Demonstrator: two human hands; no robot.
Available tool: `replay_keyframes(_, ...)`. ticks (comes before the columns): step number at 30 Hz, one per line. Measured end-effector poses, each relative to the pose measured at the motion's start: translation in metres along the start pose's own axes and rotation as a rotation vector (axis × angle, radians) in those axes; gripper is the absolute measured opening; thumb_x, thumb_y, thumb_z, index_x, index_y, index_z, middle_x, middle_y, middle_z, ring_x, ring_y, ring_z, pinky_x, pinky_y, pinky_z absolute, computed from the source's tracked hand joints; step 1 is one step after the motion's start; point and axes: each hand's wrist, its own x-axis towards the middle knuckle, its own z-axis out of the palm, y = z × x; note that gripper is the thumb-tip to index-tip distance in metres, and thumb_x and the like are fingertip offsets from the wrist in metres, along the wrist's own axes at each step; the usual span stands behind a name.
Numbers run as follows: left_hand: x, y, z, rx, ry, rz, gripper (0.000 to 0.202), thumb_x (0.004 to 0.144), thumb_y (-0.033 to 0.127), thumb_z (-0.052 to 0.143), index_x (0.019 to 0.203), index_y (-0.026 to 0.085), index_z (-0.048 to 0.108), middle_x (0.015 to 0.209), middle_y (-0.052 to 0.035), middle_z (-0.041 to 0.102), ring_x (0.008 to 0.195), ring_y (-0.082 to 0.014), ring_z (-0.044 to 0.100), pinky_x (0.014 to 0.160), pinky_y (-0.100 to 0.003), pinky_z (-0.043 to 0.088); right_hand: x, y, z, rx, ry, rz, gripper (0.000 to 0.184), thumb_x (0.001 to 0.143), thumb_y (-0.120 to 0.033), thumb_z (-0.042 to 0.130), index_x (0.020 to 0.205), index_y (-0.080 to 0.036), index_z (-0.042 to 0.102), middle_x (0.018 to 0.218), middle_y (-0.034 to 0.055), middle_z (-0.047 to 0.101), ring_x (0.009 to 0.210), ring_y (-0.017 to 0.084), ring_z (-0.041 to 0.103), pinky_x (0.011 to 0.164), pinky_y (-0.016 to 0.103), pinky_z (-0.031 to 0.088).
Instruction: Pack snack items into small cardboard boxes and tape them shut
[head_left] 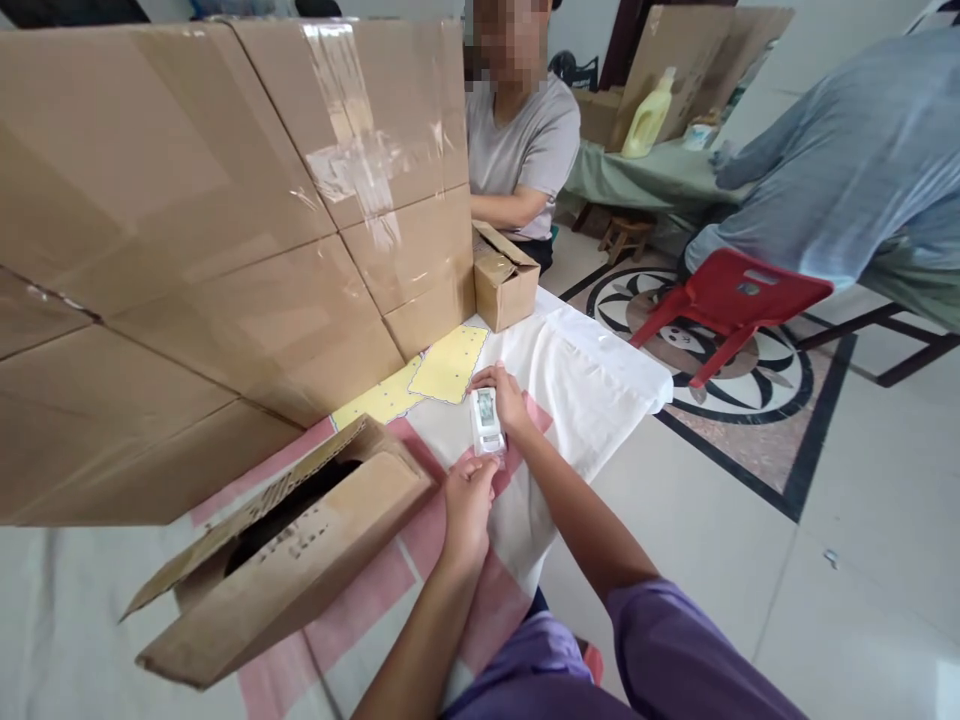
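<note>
A small white device [486,420] with a little screen lies between my two hands on a table covered with a white and pink cloth [592,390]. My right hand [510,395] curls round its far end. My left hand [466,500] is closed at its near end, fingertips pinching the lower edge. An open brown carton [292,560] lies on its side just left of my left hand, its dark opening facing up.
Large taped cardboard boxes [225,230] wall off the left. Yellow sheets [442,370] lie by them, beyond a small open carton [504,280]. One person in grey sits across the table. Another person bends over a red plastic chair [731,300] at right.
</note>
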Motion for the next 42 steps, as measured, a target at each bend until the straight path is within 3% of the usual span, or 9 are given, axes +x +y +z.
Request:
replay_keyframes(6, 0.0, -0.004, 0.001, -0.007, 0.023, -0.001, 0.04, 0.064, 0.048, 0.084, 0.069, 0.016, 0.06, 0.051, 0.0095, 0.032, 0.048, -0.0043, 0.027, 0.048, -0.02, 0.017, 0.001, -0.004, 0.0, 0.01, -0.014, 0.003, 0.075, 0.096, -0.085, 0.03, 0.078, -0.022, 0.067, 0.073, 0.0066, 0.072, 0.075, 0.021, 0.067, 0.072, 0.034, 0.05)
replay_keyframes(9, -0.001, -0.001, 0.002, -0.079, -0.025, -0.082, 0.048, 0.059, 0.052, 0.088, 0.073, 0.017, 0.057, 0.05, 0.0112, 0.031, 0.045, -0.0035, 0.025, 0.046, -0.02, 0.015, 0.0, -0.001, 0.001, 0.006, -0.02, 0.015, 0.073, 0.096, -0.083, 0.032, 0.081, -0.021, 0.068, 0.075, 0.0065, 0.072, 0.076, 0.021, 0.067, 0.071, 0.033, 0.049)
replay_keyframes(14, 0.003, 0.001, 0.002, -0.143, -0.093, -0.19, 0.061, 0.049, 0.058, 0.09, 0.07, 0.021, 0.047, 0.05, 0.0136, 0.027, 0.041, -0.0023, 0.022, 0.042, -0.019, 0.013, -0.002, 0.002, -0.004, -0.022, -0.024, -0.06, 0.061, 0.101, -0.069, 0.038, 0.111, -0.02, 0.072, 0.083, 0.0047, 0.076, 0.082, 0.02, 0.068, 0.08, 0.034, 0.052)
replay_keyframes(17, 0.004, -0.002, 0.003, -0.084, -0.038, -0.173, 0.063, 0.049, 0.063, 0.088, 0.065, 0.022, 0.043, 0.048, 0.0123, 0.03, 0.042, -0.0028, 0.024, 0.042, -0.019, 0.015, 0.023, -0.021, -0.014, -0.007, 0.02, -0.21, 0.053, 0.1, -0.057, 0.045, 0.132, -0.019, 0.065, 0.088, 0.0038, 0.077, 0.085, 0.02, 0.067, 0.09, 0.037, 0.052)
replay_keyframes(20, -0.001, -0.001, 0.007, -0.102, -0.019, -0.132, 0.058, 0.051, 0.06, 0.088, 0.062, 0.021, 0.046, 0.046, 0.0105, 0.032, 0.043, -0.0039, 0.028, 0.044, -0.019, 0.017, 0.066, -0.065, -0.022, -0.031, 0.013, -0.307, 0.054, 0.094, -0.051, 0.056, 0.14, -0.021, 0.061, 0.085, 0.0024, 0.076, 0.082, 0.02, 0.065, 0.089, 0.038, 0.051)
replay_keyframes(24, -0.006, 0.003, 0.009, -0.155, -0.024, -0.073, 0.054, 0.051, 0.056, 0.088, 0.063, 0.019, 0.051, 0.045, 0.0102, 0.032, 0.044, -0.0036, 0.026, 0.045, -0.019, 0.015, 0.084, -0.095, -0.021, -0.087, -0.12, -0.306, 0.039, 0.085, -0.05, 0.069, 0.112, -0.021, 0.073, 0.089, 0.0023, 0.075, 0.084, 0.019, 0.065, 0.09, 0.036, 0.05)
replay_keyframes(27, -0.003, 0.007, 0.009, -0.187, -0.047, -0.126, 0.058, 0.051, 0.056, 0.09, 0.067, 0.021, 0.047, 0.046, 0.0128, 0.027, 0.042, -0.003, 0.022, 0.043, -0.019, 0.014, 0.05, -0.068, -0.015, -0.111, -0.231, -0.247, 0.042, 0.083, -0.061, 0.067, 0.082, -0.019, 0.073, 0.076, 0.0046, 0.074, 0.077, 0.02, 0.067, 0.081, 0.035, 0.052)
replay_keyframes(32, -0.003, 0.016, 0.006, -0.264, -0.095, -0.123, 0.061, 0.05, 0.051, 0.092, 0.076, 0.022, 0.045, 0.053, 0.0144, 0.027, 0.043, -0.0025, 0.023, 0.041, -0.018, 0.013, -0.001, -0.012, -0.014, -0.072, -0.276, -0.158, 0.048, 0.088, -0.066, 0.06, 0.079, -0.02, 0.071, 0.077, 0.0064, 0.075, 0.081, 0.021, 0.069, 0.08, 0.034, 0.053)
replay_keyframes(42, -0.001, 0.001, 0.006, -0.172, -0.034, -0.143, 0.061, 0.05, 0.059, 0.088, 0.069, 0.021, 0.044, 0.052, 0.0136, 0.028, 0.043, -0.0023, 0.026, 0.043, -0.02, 0.014, 0.008, 0.001, -0.013, 0.025, -0.295, -0.105, 0.047, 0.093, -0.064, 0.054, 0.087, -0.021, 0.069, 0.077, 0.005, 0.073, 0.077, 0.021, 0.067, 0.073, 0.032, 0.049)
